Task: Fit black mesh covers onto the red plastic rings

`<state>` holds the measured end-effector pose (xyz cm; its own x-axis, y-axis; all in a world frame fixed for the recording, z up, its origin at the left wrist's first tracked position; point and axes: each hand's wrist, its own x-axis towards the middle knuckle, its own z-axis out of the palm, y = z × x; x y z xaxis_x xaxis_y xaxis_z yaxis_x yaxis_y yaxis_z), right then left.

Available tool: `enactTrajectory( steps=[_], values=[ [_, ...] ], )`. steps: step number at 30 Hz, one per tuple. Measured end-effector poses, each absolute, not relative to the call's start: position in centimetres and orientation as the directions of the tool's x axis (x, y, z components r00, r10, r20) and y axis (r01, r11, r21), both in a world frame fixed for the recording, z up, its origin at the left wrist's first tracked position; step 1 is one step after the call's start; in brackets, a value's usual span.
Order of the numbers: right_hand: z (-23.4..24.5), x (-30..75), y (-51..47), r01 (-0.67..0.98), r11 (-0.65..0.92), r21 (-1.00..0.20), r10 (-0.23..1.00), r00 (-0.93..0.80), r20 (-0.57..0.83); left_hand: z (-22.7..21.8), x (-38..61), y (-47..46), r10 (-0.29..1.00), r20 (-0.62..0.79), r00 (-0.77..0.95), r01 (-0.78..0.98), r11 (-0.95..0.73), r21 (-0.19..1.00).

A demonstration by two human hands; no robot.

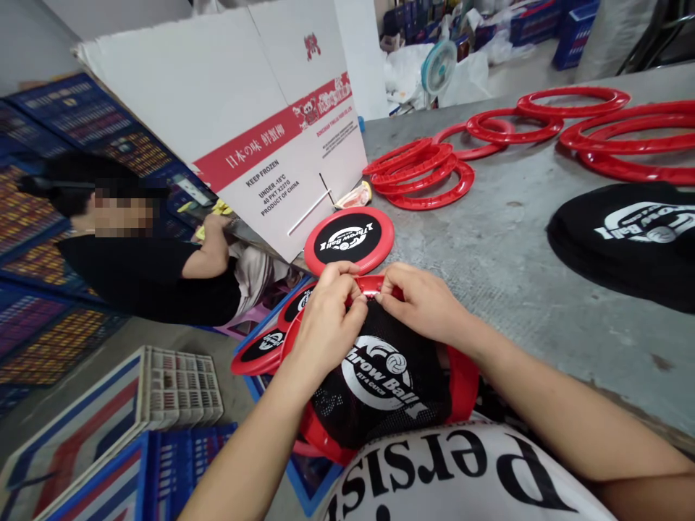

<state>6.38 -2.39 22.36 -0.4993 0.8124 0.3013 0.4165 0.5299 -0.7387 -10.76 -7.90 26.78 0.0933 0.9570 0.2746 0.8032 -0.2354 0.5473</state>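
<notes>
Against my body rests a red plastic ring (462, 383) with a black mesh fabric disc (347, 409) lying across it, printed "Throw Ball" in white. My left hand (332, 318) pinches the fabric's edge at the ring's far side. Beside it, my right hand (418, 300) pinches the same edge, with a small gap between the two hands. The fabric covers only part of the ring, and red shows at both sides. Just beyond my hands, a red-rimmed Throw Ball disc (347, 242) lies on the table's edge.
Several red rings (418, 174) lie on the grey table (504, 289), with black fabric discs (635, 239) at right. A white carton (228, 94) stands ahead. Finished-looking discs (260, 351) sit in a blue crate at left. A co-worker (141, 268) sits beyond it.
</notes>
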Motion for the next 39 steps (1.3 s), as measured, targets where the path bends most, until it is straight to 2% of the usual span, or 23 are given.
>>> enactTrajectory(
  steps=[6,23,33,39],
  values=[
    [22.4,6.7,-2.6,0.407,0.539,-0.737,0.805,-0.506,0.309,27.1,-10.5,-8.1,0.957,0.272,0.097,0.79,-0.24,0.564],
    [22.2,6.4,-2.3,0.463,0.511,-0.724,0.823,-0.506,0.257,26.6,-10.1,-7.1,0.963,0.256,0.083,0.837,-0.207,0.507],
    [20.7,6.5,-1.7,0.468,0.515,-0.719,0.817,-0.522,0.245,25.3,-10.2,-6.2,0.963,0.234,0.135,0.897,-0.219,0.384],
    [20.7,7.2,-1.2,0.473,0.49,-0.732,0.842,-0.476,0.255,25.5,-10.6,-6.0,0.96,0.226,0.169,0.834,-0.261,0.487]
  ],
)
